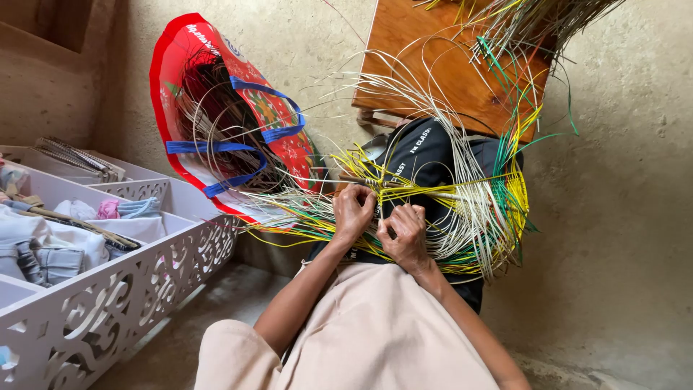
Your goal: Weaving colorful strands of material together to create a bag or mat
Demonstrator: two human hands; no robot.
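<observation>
Your left hand [352, 211] and right hand [406, 230] are both closed on strands at the middle of the woven strip work [404, 189], which lies across the black cloth [426, 155] on your lap, below the near edge of the wooden stool [440, 68]. By my judgement only a short woven core is done; most strips [484, 217] still fan out loose. Its long axis runs left to right.

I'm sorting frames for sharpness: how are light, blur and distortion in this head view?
Head view: soft, even daylight, no glare; the left hand and right hand on the yellow, green and pale woven strands look sharp; the white carved-panel storage box bows at the edge, showing wide-angle distortion.
</observation>
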